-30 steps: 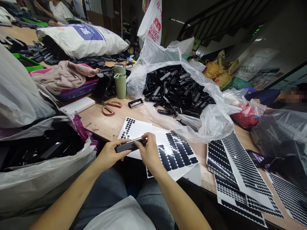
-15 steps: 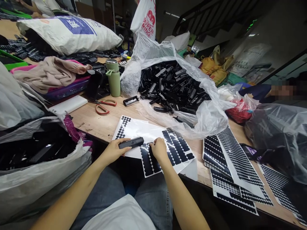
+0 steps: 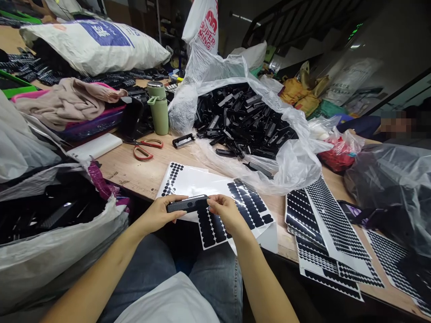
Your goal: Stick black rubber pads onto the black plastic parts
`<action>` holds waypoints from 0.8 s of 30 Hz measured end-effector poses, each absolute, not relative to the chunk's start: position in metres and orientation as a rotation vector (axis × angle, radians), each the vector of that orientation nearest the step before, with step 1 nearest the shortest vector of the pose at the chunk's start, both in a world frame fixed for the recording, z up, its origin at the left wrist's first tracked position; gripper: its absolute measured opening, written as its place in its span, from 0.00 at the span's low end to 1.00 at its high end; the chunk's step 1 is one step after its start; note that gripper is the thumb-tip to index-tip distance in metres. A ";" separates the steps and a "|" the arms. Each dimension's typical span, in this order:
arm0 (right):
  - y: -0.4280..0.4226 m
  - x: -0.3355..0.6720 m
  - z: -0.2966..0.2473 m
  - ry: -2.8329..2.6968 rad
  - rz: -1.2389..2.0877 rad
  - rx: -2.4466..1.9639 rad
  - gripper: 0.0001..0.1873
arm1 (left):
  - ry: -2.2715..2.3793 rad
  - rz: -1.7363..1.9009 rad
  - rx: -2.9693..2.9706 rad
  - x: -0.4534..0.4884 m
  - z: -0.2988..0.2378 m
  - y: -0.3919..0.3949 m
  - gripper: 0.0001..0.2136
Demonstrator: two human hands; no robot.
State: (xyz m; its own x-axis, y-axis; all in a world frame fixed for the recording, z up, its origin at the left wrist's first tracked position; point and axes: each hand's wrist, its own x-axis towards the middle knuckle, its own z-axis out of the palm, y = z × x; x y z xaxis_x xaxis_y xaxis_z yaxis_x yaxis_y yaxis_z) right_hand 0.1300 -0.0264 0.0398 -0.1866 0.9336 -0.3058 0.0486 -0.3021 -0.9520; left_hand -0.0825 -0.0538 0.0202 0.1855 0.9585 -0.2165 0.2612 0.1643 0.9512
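Observation:
A long black plastic part (image 3: 186,205) with a textured face is held level above the table's front edge. My left hand (image 3: 164,209) is closed around its left end, thumb below and fingers along the top. At the opposite end, the thumb and fingertips of my right hand (image 3: 223,209) pinch the tip; whether a sticker is between them is hidden. Just beneath my right hand lies a sheet of black oval stickers (image 3: 210,231), overhanging the table edge. Another sticker sheet (image 3: 249,204) lies behind it, and one with small round dots (image 3: 175,177) is to the left.
A clear plastic bag (image 3: 296,166) spills many black plastic parts (image 3: 244,119) across the table's middle. Scissors (image 3: 143,150) and a green flask (image 3: 158,110) stand left of it. More sticker sheets (image 3: 330,224) are stacked at right. An open sack (image 3: 67,260) of black parts sits at left.
My right hand has moved from the oval sticker sheet up to the right end of the black part. My left hand has tilted the part nearly level and shifted slightly right.

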 end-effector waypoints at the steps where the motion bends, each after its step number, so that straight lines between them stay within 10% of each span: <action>1: -0.027 0.129 0.042 -1.173 1.608 -1.343 0.12 | 1.290 0.787 1.339 -0.083 0.022 -0.055 0.23; 24: -0.045 0.134 0.042 -1.447 1.299 -1.468 0.13 | 1.236 0.810 1.409 -0.079 0.037 -0.066 0.19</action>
State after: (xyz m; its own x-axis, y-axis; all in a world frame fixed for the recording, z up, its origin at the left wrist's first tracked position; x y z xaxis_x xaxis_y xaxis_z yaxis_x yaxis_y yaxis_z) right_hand 0.1337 -0.0447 0.0423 -0.1219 0.9759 -0.1809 0.2851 -0.1402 -0.9482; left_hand -0.0791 -0.0655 0.0372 0.2389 0.9607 -0.1413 0.2537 0.0787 0.9641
